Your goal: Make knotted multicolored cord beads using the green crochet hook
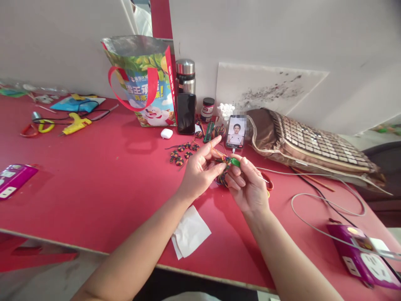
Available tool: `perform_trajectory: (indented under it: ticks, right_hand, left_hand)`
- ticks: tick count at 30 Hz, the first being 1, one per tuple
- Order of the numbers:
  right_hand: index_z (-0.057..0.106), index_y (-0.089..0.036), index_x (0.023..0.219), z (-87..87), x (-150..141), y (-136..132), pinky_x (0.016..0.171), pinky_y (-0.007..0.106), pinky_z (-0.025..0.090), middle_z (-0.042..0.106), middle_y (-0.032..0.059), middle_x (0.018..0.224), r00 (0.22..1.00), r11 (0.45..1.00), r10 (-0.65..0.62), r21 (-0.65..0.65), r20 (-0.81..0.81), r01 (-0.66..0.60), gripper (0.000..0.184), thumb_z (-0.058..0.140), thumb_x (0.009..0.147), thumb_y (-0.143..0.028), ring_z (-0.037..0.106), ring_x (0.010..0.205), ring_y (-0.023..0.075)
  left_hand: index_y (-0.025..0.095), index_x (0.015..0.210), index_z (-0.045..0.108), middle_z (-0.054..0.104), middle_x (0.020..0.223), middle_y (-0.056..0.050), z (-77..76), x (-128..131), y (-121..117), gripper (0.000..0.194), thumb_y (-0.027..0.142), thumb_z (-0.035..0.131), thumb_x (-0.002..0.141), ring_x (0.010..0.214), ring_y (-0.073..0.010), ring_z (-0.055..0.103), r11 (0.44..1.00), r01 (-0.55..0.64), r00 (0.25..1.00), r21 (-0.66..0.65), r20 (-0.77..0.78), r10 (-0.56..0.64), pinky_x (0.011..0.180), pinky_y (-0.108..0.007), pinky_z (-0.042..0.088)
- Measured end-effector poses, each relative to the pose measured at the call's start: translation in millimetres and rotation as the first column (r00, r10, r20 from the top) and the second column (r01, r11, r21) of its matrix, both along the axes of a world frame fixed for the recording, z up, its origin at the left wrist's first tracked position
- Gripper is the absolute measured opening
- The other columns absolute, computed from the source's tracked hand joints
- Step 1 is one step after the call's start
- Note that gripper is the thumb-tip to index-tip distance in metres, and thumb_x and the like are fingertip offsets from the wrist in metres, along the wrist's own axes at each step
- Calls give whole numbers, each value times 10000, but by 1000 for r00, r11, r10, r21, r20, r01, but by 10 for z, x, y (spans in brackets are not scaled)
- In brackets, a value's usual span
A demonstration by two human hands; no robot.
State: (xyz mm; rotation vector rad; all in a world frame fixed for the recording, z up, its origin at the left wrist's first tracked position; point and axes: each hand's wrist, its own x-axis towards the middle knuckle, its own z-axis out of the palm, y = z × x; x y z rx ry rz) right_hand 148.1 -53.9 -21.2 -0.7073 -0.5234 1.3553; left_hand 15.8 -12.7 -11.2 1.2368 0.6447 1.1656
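My right hand (249, 186) is closed round a crochet hook with a green grip (234, 162); its thin metal end sticks out to the right. A small piece of multicoloured crochet work (223, 159) is pinched between the thumb and fingers of my left hand (200, 169). An orange strand of yarn runs over my raised left forefinger. Below the fingers hangs more dark multicoloured crochet (222, 179), partly hidden by my hands. Several small crocheted rounds (178, 158) lie on the red table just beyond my left hand, near a ball of mixed yarn (218, 131).
A propped phone (235, 133) shows a person on its screen. Behind stand a dark phone (186, 113), a carrier bag (140, 83), a flask (186, 75) and a jar (207, 109). A cushion (307, 146), cables and a purple power strip (363, 251) are right; white tissue (191, 232) lies in front.
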Motion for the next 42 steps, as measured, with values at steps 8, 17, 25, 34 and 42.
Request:
perform_trajectory:
  ticks: [8,17,25,34,42]
  right_hand:
    - [787,-197,913,-23,-47,9,412,195,276,467,-50,631,999,1000,-24,0,23,24,128,750,830,-288,251,474,59]
    - [790,-188,945,-75,-122,7,430,194,287,501,-45,649,999,1000,-24,-20,-41,24,154,755,840,-296,277,490,58]
    - [772,-185,937,-159,-179,73,428,196,272,540,-46,618,997,994,-75,-75,-1,75,202,806,793,-322,285,469,52]
    - [794,-161,944,-35,-45,98,391,187,251,578,-30,554,999,1000,-6,-30,52,7,276,767,832,-412,285,399,41]
    - [808,-168,906,-167,43,3,392,214,294,649,9,626,998,997,47,59,39,-49,210,738,833,-351,326,411,56]
  left_hand:
    - [251,1429,589,698,927,-14,-12,56,5,716,134,793,754,866,-142,635,988,-132,991,-79,-19,131,793,-264,494]
    - [195,1427,587,686,841,4,-54,88,12,723,67,693,723,765,-110,610,964,-188,981,-187,11,193,719,-238,470]
    - [165,1389,607,632,814,17,-113,33,90,684,79,648,712,782,-117,595,978,-149,986,-147,49,158,783,-260,469]
    - [212,1437,577,612,763,49,-39,25,59,740,152,796,733,781,-109,606,981,-96,993,-170,55,106,840,-262,481]
    - [181,1511,489,627,762,41,-94,48,52,849,154,821,730,777,-113,605,963,-72,996,-260,38,84,801,-255,479]
